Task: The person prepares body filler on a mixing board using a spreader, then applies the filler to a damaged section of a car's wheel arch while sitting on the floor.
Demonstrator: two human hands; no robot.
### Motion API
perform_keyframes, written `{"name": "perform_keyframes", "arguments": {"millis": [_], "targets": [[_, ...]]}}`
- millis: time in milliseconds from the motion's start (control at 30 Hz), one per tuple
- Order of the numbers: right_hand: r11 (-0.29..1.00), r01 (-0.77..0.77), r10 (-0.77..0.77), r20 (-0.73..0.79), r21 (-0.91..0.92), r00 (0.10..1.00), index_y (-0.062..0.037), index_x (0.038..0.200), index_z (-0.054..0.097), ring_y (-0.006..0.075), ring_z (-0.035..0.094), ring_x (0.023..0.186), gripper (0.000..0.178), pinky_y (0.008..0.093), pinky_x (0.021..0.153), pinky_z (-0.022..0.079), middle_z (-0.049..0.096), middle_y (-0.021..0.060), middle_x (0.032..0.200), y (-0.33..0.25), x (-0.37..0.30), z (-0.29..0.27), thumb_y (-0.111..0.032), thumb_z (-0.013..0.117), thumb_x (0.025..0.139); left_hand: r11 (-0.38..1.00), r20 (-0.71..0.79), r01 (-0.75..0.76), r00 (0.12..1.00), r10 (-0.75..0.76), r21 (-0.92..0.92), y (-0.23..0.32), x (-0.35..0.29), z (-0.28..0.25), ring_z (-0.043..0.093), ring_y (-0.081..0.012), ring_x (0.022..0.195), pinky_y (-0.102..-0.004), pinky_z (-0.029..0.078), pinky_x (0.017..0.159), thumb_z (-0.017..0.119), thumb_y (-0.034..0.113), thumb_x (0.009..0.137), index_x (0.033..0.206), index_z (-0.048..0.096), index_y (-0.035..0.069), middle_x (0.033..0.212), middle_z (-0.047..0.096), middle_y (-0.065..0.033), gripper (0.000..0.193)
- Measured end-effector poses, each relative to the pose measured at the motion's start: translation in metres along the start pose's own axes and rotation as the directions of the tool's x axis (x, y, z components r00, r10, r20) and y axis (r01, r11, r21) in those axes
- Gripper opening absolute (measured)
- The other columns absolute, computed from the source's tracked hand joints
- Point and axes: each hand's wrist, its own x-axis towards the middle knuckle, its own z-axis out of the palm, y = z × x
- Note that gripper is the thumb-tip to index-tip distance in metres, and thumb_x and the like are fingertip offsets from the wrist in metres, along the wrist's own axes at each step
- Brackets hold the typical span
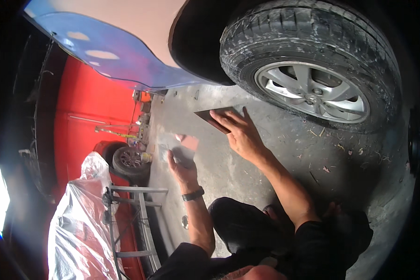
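Observation:
My left hand [184, 175] grips a flat, thin grey plate [183, 153], its thumb lying over the near face. A salmon-pink patch [188, 142] shows at the plate's upper corner; motion blurs the plate. In my right hand [241, 135] is a thin, dark, straight-edged flat sheet [213, 120], pinched between fingers and thumb; its exact kind is unclear. Both hands are over the concrete floor, apart from each other. Above them is a car body panel [126, 51], blue with pale and pinkish patches. The car's wheel [312, 88] stands to the right of my right hand.
A red car [91, 100] stands at the left, its wheel [129, 158] low to the floor. Clear plastic sheeting [81, 219] drapes near a grey metal stand [142, 210]. Dry scraps [345, 149] lie on the concrete floor [275, 163] below the near tyre.

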Motion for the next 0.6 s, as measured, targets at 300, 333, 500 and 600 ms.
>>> {"name": "perform_keyframes", "arguments": {"millis": [300, 333, 500, 600], "targets": [[0.918, 0.345, -0.373, -0.129, -0.198, 0.919, -0.0199, 0.129, 0.065, 0.0288, 0.053, 0.124, 0.041, 0.0668, 0.114, 0.014, 0.058, 0.0043, 0.132, -0.027, 0.01, 0.005, -0.011, 0.059, 0.089, 0.865, 0.055, -0.362, 0.929, 0.367, 0.347, 0.03, -0.037, 0.105, 0.063, -0.016, 0.101, -0.0311, 0.054, 0.081, 0.057, 0.028, 0.1, 0.122, 0.057, 0.003, 0.114, 0.064, -0.0082, 0.033], [0.918, 0.347, -0.374, -0.125, -0.193, 0.919, -0.0199, 0.129, 0.065, 0.0288, 0.053, 0.124, 0.041, 0.0668, 0.114, 0.014, 0.058, 0.0043, 0.132, -0.028, 0.011, 0.006, -0.011, 0.059, 0.089, 0.838, 0.195, -0.447, 0.894, 0.404, 0.313, 0.03, -0.037, 0.104, 0.063, -0.0158, 0.102, -0.0312, 0.054, 0.083, 0.056, 0.027, 0.101, 0.125, 0.055, 0.004, 0.115, 0.064, -0.0084, 0.033], [0.877, 0.397, -0.423, -0.045, -0.27, 0.905, -0.0207, 0.13, 0.063, 0.0288, 0.049, 0.128, 0.04, 0.0677, 0.113, 0.017, 0.056, 0.0055, 0.135, -0.029, 0.014, 0.007, -0.017, 0.056, 0.092, 0.805, 0.228, -0.473, 0.88, 0.416, 0.358, 0.029, -0.035, 0.096, 0.066, -0.0179, 0.097, -0.0348, 0.058, 0.083, 0.056, 0.025, 0.101, 0.12, 0.058, 0.002, 0.115, 0.064, -0.0106, 0.03], [0.87, 0.414, -0.435, -0.024, -0.267, 0.9, -0.0201, 0.128, 0.064, 0.0293, 0.05, 0.126, 0.038, 0.0682, 0.112, 0.021, 0.057, 0.0058, 0.131, -0.028, 0.016, 0.008, -0.018, 0.055, 0.092, 0.779, 0.252, -0.486, 0.874, 0.416, 0.397, 0.027, -0.033, 0.092, 0.067, -0.0179, 0.094, -0.0344, 0.059, 0.081, 0.055, 0.027, 0.102, 0.119, 0.059, 0.002, 0.115, 0.064, -0.0116, 0.03]]}}
